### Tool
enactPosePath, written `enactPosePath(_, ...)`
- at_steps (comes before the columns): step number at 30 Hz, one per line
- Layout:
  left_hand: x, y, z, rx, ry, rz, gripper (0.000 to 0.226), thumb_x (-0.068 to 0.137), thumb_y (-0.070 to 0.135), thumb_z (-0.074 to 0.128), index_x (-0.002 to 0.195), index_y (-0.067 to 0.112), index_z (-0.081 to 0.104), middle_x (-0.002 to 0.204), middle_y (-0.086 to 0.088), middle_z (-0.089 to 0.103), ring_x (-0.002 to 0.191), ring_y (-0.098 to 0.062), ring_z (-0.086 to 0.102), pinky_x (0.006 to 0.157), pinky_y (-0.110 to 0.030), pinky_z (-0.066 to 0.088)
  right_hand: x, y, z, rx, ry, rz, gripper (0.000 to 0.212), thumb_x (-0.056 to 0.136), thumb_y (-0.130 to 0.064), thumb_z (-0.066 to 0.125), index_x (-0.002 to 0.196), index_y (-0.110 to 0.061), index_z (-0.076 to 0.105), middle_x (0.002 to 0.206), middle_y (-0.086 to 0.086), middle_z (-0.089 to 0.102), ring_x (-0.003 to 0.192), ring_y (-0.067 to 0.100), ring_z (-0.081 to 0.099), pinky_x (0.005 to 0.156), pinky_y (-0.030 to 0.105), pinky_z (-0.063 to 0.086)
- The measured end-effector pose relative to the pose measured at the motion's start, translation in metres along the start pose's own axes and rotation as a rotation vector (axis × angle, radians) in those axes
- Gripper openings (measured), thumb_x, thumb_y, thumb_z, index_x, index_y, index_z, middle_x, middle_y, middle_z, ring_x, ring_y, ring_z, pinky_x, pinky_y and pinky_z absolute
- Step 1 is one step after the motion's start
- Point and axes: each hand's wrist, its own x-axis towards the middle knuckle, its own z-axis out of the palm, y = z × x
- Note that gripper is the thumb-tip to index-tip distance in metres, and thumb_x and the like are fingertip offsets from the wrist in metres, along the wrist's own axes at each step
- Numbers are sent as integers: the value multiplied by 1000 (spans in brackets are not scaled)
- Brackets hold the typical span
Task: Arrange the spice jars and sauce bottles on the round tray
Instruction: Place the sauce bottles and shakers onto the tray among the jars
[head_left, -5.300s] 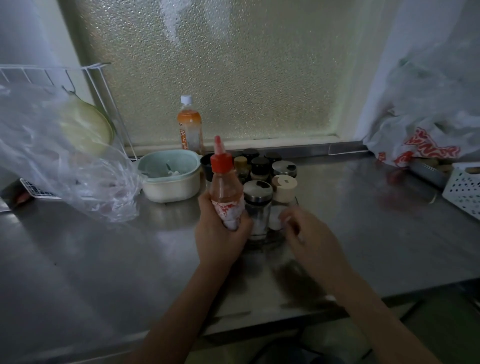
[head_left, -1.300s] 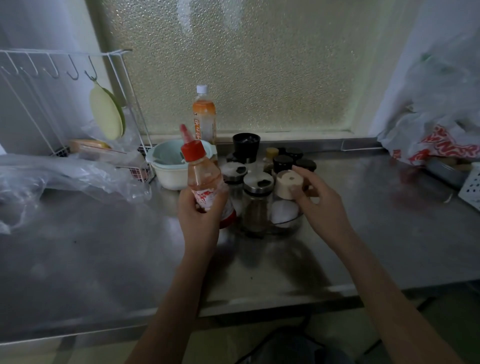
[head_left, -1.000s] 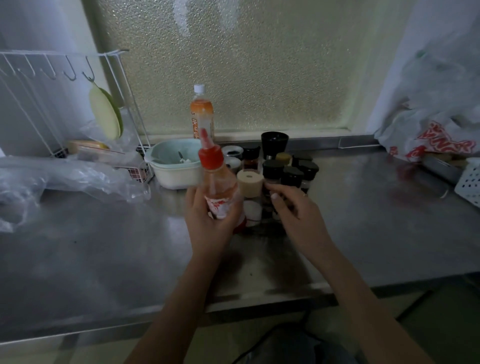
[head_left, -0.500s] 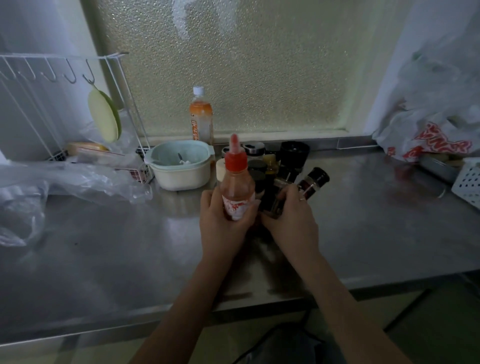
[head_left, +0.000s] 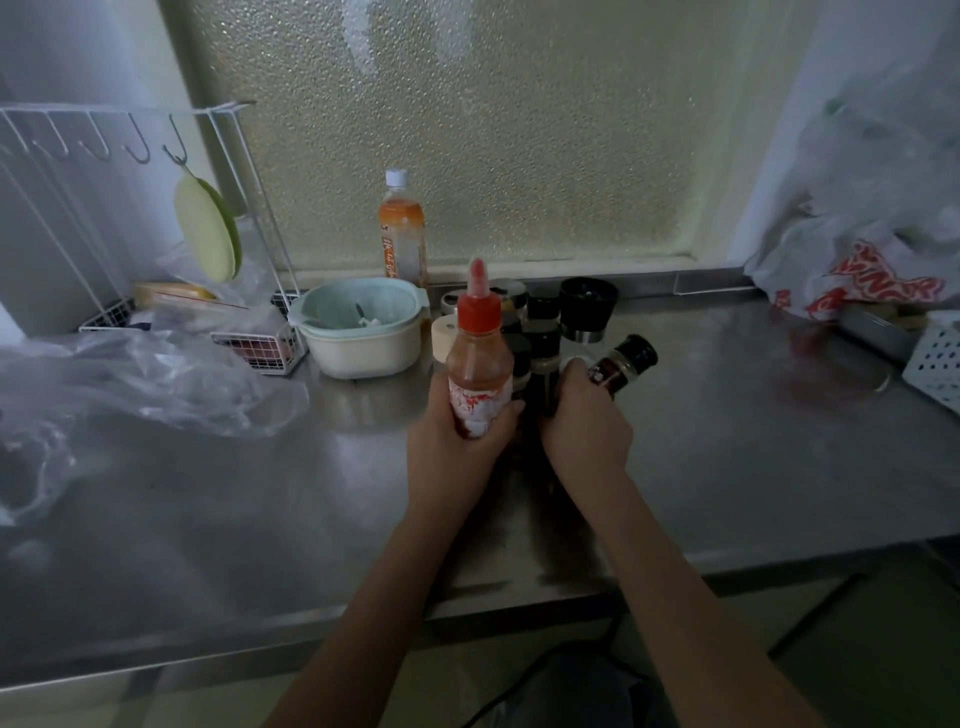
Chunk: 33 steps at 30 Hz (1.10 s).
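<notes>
My left hand (head_left: 451, 437) grips a chili sauce bottle (head_left: 478, 364) with a red cap and nozzle, held upright at the left side of the jar cluster. My right hand (head_left: 586, 427) holds a small dark spice jar (head_left: 621, 366) with a black lid, tilted to the right. Behind both hands stand several spice jars (head_left: 543, 332) packed together, among them a tall black-topped grinder (head_left: 588, 309) and a beige-lidded jar (head_left: 444, 338). The round tray under them is hidden by my hands and the jars.
A pale green bowl (head_left: 361, 332) sits left of the jars, an orange drink bottle (head_left: 401, 228) behind it by the frosted window. A white wire rack (head_left: 156, 249) and clear plastic bag (head_left: 130, 379) fill the left; plastic bags (head_left: 872, 260) and a white basket (head_left: 935, 358) the right.
The jar cluster turned on the counter over the last second. My right hand took hold of the dark spice jar and tipped it to the right. The sauce bottle stayed in my left hand.
</notes>
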Motion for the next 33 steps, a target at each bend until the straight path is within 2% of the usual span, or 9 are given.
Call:
enactPosePath(5, 1, 1, -1, -59, -3, -10, 48, 68, 50, 67, 106, 24, 53, 94, 7, 67, 86, -5, 64, 76, -37, 55, -11, 0, -14, 269, -62, -163, 21, 83, -17, 59, 97, -20, 44, 91, 3, 61, 87, 29, 62, 71, 38, 50)
enactPosePath(9, 5, -4, 0, -82, 20, -13, 48, 70, 51, 70, 107, 24, 54, 102, -2, 62, 96, -16, 61, 82, -42, 52, -17, -12, -16, 264, -96, -214, 35, 82, -37, 63, 98, -23, 35, 100, 4, 61, 93, 26, 61, 80, 47, 51)
enactPosePath(12, 5, -8, 0, -29, 47, -35, 56, 67, 63, 65, 107, 26, 53, 104, -6, 52, 102, -24, 54, 86, -45, 50, -13, -14, -14, 267, -71, -156, 42, 80, -39, 67, 101, -18, 37, 102, 6, 63, 94, 27, 62, 76, 40, 50)
enactPosePath(16, 7, -3, 0, -16, 87, -58, 47, 71, 47, 67, 109, 25, 52, 103, -1, 45, 97, -14, 50, 87, -30, 46, -11, -15, -12, 226, -55, -87, 59, 78, -44, 68, 117, -11, 38, 110, 10, 65, 98, 30, 64, 75, 36, 48)
enactPosePath(21, 18, -5, -2, -2, 167, -19, 43, 78, 26, 68, 116, 10, 55, 105, -6, 52, 91, 12, 46, 76, -3, 35, -16, -22, -2, 110, -17, -81, 71, 76, -45, 69, 127, -11, 33, 108, 12, 67, 97, 31, 65, 77, 40, 51)
enactPosePath(25, 24, -11, -2, -38, 158, -21, 47, 77, 37, 62, 117, 16, 54, 109, -2, 60, 103, -14, 56, 88, -30, 47, -19, -18, 3, 160, 4, -126, 60, 76, -36, 70, 120, -10, 38, 106, 10, 67, 97, 30, 65, 80, 40, 50)
enactPosePath(28, 24, -11, -1, -78, 132, -19, 48, 79, 37, 63, 119, 15, 50, 113, -7, 58, 104, -18, 57, 88, -43, 50, -20, -11, 2, 243, 8, -172, 35, 79, -21, 69, 99, -12, 42, 98, 9, 64, 93, 30, 63, 77, 39, 47)
enactPosePath(30, 22, -8, 1, -58, 115, -3, 48, 80, 33, 63, 118, 7, 48, 112, -14, 51, 103, -16, 53, 90, -35, 47, -18, -5, 3, 290, 5, -199, 31, 79, -11, 68, 90, -15, 40, 88, 5, 59, 88, 27, 61, 72, 34, 44)
enactPosePath(33, 21, -5, 5, 26, 104, 51, 42, 84, 19, 64, 115, -4, 47, 110, -17, 45, 96, 8, 41, 84, -5, 34, -21, 4, 2, 398, 31, -230, 27, 79, -4, 66, 83, -14, 41, 81, 0, 51, 76, 20, 54, 64, 22, 34)
